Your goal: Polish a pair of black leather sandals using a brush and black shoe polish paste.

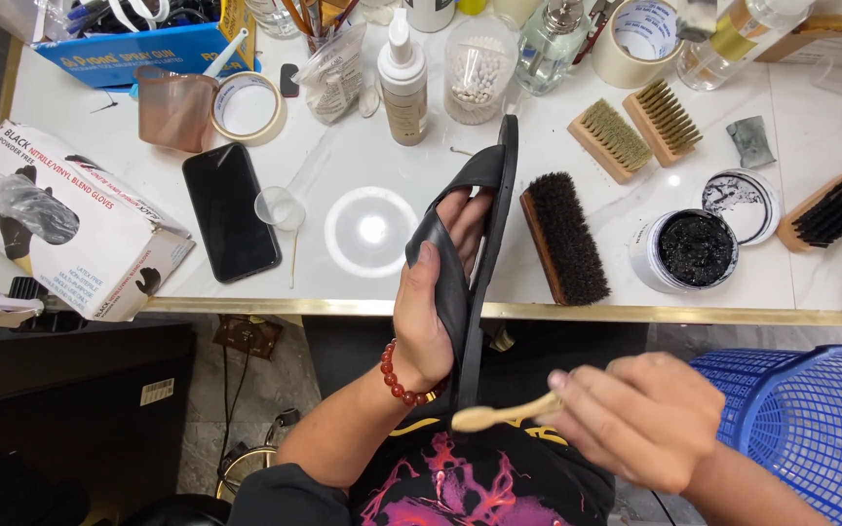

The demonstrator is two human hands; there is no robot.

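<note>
low in the frame, the left hand (433, 312) grips a black sandal (475, 244) by its strap, fingers through it, sole on edge at centre over the table edge (343, 307). lower right, the right hand (635, 419) is clenched on a pale wooden brush handle (504, 414). right of centre sits an open jar of black polish (694, 250).

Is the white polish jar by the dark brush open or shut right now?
Open: the jar shows black paste from above, and its lid lies apart, beside it on the table.
</note>
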